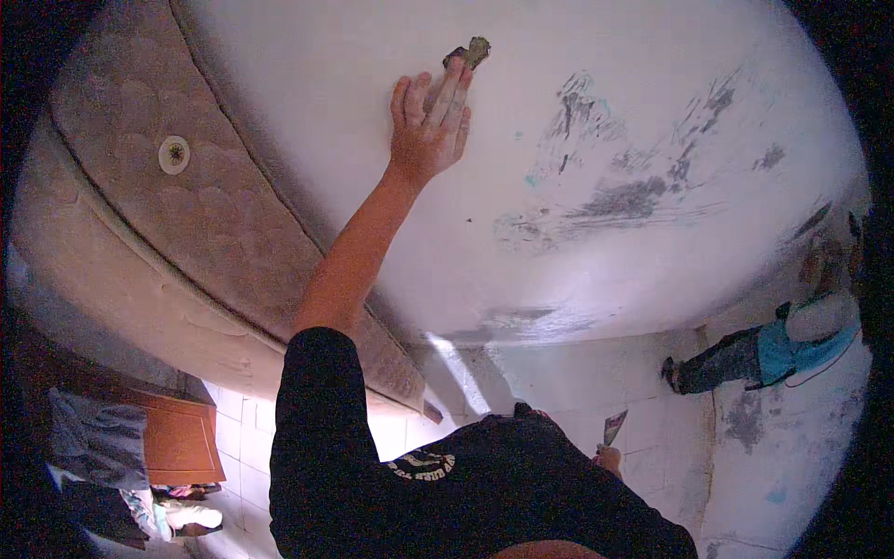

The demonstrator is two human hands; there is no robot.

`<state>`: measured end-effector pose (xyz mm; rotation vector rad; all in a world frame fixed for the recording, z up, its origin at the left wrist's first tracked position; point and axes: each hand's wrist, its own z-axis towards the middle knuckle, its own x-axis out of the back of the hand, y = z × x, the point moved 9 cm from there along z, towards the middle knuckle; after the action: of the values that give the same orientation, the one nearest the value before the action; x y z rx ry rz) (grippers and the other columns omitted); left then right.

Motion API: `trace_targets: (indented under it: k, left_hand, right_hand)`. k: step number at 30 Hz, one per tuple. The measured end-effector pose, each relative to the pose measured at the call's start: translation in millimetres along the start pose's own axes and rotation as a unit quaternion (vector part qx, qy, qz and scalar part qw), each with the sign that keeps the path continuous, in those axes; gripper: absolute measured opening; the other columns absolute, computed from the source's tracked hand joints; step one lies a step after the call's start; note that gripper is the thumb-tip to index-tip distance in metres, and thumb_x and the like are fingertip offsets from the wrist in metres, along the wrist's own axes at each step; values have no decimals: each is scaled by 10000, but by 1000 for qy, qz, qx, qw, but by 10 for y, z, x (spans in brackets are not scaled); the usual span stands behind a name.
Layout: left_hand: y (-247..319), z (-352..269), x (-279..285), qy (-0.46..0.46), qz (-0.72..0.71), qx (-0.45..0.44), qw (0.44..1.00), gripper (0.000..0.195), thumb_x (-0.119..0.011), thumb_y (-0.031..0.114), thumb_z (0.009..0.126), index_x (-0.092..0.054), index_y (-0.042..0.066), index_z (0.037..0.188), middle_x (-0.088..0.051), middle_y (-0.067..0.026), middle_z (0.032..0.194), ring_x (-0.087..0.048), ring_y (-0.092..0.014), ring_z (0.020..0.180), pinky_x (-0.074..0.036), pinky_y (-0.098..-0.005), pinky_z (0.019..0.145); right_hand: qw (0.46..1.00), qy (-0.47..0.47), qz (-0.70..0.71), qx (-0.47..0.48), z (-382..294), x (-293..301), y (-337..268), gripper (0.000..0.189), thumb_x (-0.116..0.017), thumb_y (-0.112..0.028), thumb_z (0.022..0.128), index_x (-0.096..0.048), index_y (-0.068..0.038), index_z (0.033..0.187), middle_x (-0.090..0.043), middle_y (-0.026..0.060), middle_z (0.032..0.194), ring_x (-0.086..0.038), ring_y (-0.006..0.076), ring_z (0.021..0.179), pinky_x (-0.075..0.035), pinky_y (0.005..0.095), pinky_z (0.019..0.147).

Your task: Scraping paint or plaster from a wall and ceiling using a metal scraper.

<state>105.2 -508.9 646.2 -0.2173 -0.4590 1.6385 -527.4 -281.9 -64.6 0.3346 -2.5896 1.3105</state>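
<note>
My left hand reaches up along a whitish wall, its fingers spread. The fingertips lie at a small, rough, dark greenish spot on the wall; whether it is a hole or a lump I cannot tell. Lower down, beyond my dark shirt, my right hand is closed around the handle of a putty knife, whose blade points upward. Grey smeared patches and small teal flecks mark the wall to the right of my left hand.
A brown quilted mattress with a white oval badge stands along the left. An orange-brown wooden cabinet with grey cloth is at lower left. Another person in teal and dark clothing is at the right. Pale tiles cover the floor.
</note>
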Motion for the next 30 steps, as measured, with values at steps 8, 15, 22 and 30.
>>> trace_targets:
  k: [8, 15, 22, 30]
  left_hand:
    - [14, -5, 77, 29, -30, -23, 999, 500, -626, 219, 849, -602, 141, 1343, -500, 20, 1464, -424, -296, 1187, -322, -473, 1078]
    - [-36, 29, 28, 8, -3, 34, 999, 550, -625, 270, 852, -567, 85, 1367, -460, -63, 1502, -421, -338, 1221, -302, -520, 1074]
    - [-83, -1, 90, 28, -55, 39, 997, 472, -603, 243, 830, -650, 121, 1283, -535, 4, 1439, -469, -328, 1173, -318, -507, 1082]
    - [-71, -77, 102, 75, -124, -10, 989, 453, -612, 170, 815, -659, 92, 1259, -565, -48, 1403, -481, -349, 1241, -335, -512, 1101]
  right_hand:
    - [1000, -7, 0, -12, 16, -76, -105, 293, -712, -254, 865, -577, -26, 739, -561, 109, 523, -559, 259, 367, -415, 380, 315]
    - [1000, -13, 4, -18, 97, -166, -131, 285, -709, -249, 867, -579, -25, 747, -562, 106, 521, -562, 255, 369, -412, 378, 313]
    - [1000, -20, 5, -23, 143, -224, -113, 277, -706, -244, 868, -580, -24, 755, -564, 102, 520, -565, 251, 370, -409, 376, 311]
    - [998, -32, -51, 2, 390, -270, 61, 268, -702, -238, 869, -581, -23, 764, -565, 99, 519, -568, 246, 372, -406, 374, 309]
